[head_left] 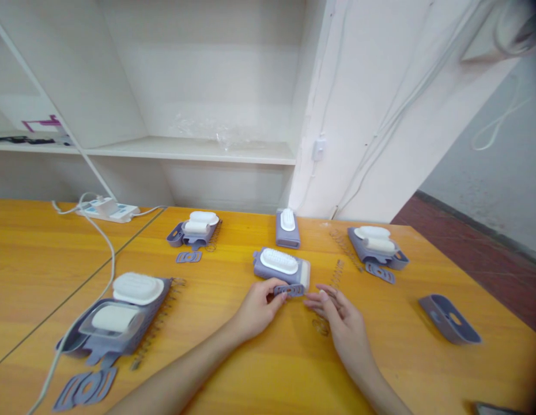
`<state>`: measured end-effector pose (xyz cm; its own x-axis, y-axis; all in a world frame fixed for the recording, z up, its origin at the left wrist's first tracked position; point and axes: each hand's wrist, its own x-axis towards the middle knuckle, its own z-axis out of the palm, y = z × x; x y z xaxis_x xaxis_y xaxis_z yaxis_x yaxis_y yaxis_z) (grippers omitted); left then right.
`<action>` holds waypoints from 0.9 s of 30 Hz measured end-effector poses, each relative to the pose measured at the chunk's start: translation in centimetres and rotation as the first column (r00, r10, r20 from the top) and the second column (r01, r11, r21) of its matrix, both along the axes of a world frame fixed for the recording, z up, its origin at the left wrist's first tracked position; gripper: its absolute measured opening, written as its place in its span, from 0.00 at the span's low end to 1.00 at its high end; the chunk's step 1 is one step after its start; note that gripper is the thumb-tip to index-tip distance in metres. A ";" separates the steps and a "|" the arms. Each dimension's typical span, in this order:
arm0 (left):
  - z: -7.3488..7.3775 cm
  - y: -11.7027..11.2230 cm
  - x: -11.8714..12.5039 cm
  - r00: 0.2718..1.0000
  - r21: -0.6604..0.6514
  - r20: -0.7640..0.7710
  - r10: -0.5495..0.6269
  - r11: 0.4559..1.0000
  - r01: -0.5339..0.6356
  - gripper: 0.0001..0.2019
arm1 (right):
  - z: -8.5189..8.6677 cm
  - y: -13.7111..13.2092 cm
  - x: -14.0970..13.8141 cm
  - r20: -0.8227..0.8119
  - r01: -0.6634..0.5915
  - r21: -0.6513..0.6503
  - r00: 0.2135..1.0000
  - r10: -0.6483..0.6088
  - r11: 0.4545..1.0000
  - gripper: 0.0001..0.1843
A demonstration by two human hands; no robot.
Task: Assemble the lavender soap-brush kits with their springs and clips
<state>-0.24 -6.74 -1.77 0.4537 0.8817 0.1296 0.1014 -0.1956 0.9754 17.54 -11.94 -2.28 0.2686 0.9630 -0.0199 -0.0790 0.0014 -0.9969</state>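
Note:
My left hand (257, 308) pinches a small slotted purple plastic plate (295, 290) between thumb and fingers. Close to the plate's right end is my right hand (343, 320), its fingers stretched out and apart; whether a fingertip touches the plate is hard to tell. A metal coil spring (337, 274) runs on the table behind and under the right hand, partly covered by it. Just beyond the left hand lies a purple case (260, 268) topped by a white bristled oval brush (279, 260), with a translucent end piece (304, 275).
Similar purple sets with white rollers, springs and slotted plates lie at front left (138, 288), back left (201, 218) and back right (372, 232). Another purple case (288, 237) sits at the back. A purple tray-like cover (449, 319) rests right. A white cable (110, 248) crosses from a power strip (114, 212).

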 end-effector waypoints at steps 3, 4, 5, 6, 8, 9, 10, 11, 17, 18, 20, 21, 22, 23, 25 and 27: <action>-0.4 0.2 0.0 0.997 -0.032 0.066 0.031 0.999 -0.029 0.10 | 0.2 0.4 -0.7 -0.009 -0.055 0.001 0.998 0.055 0.999 0.20; -0.5 0.2 0.0 0.993 -0.057 0.102 0.055 0.997 -0.050 0.10 | 0.3 0.6 -0.9 -0.004 -0.049 0.013 0.999 0.049 0.999 0.20; -0.6 0.3 0.0 0.987 -0.088 0.138 0.083 0.994 -0.072 0.10 | 0.3 0.8 -1.1 0.011 -0.030 0.029 0.999 0.030 0.999 0.20; -0.7 0.3 0.0 0.980 -0.119 0.167 0.108 0.989 -0.089 0.10 | 0.3 1.1 -1.2 0.036 -0.006 0.045 0.999 0.005 0.999 0.20; -0.8 0.4 0.0 0.973 -0.160 0.188 0.131 0.982 -0.101 0.09 | 0.3 1.6 -1.3 0.094 0.042 0.069 0.994 -0.048 0.997 0.20; -0.8 0.4 0.1 0.975 -0.166 0.181 0.125 0.982 -0.095 0.10 | 0.4 1.9 -1.3 0.115 0.059 0.075 0.991 -0.067 0.996 0.20; -0.8 0.4 0.1 0.979 -0.163 0.166 0.116 0.983 -0.088 0.10 | 0.4 2.1 -1.2 0.125 0.066 0.074 0.989 -0.075 0.995 0.20; -0.8 0.4 0.0 0.984 -0.155 0.147 0.105 0.984 -0.082 0.10 | 0.4 2.4 -1.0 0.126 0.067 0.067 0.989 -0.075 0.995 0.21; -0.6 0.3 0.0 0.994 -0.068 -0.001 0.109 0.992 -0.109 0.13 | 1.2 3.5 -1.3 0.048 0.126 0.069 0.990 -0.129 0.990 0.20; -0.5 0.3 0.0 0.994 -0.055 -0.014 0.111 0.992 -0.111 0.13 | 1.3 3.5 -1.7 0.025 0.150 0.083 0.988 -0.153 0.985 0.20; -0.5 0.3 -0.1 0.994 -0.040 -0.016 0.108 0.993 -0.108 0.14 | 1.3 3.5 -2.4 -0.001 0.181 0.102 0.983 -0.182 0.978 0.18; -0.5 0.3 -0.1 0.994 -0.039 -0.007 0.105 0.994 -0.105 0.14 | 1.2 3.4 -2.8 -0.007 0.182 0.106 0.983 -0.183 0.978 0.18; -0.5 0.3 0.0 0.995 -0.045 0.012 0.102 0.994 -0.102 0.14 | 1.0 3.2 -3.1 -0.016 0.171 0.103 0.985 -0.171 0.980 0.18; -0.5 0.3 0.0 0.995 -0.059 0.041 0.095 0.994 -0.093 0.13 | 0.9 3.1 -3.3 -0.028 0.153 0.093 0.988 -0.151 0.984 0.18; -0.5 0.3 0.1 0.991 -0.101 0.108 0.080 0.992 -0.069 0.11 | 0.5 2.8 -3.5 -0.063 0.108 0.061 0.993 -0.104 0.992 0.20; -0.4 0.4 0.2 0.985 -0.147 0.151 0.085 0.987 -0.063 0.13 | 0.2 2.7 -3.6 -0.098 0.085 0.052 0.992 -0.080 0.995 0.22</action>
<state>-0.07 -6.33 -2.19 0.3703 0.9266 0.0660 -0.0453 -0.0529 0.9976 13.95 -9.22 -2.04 0.3465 0.9381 0.0040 -0.1714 0.0675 -0.9829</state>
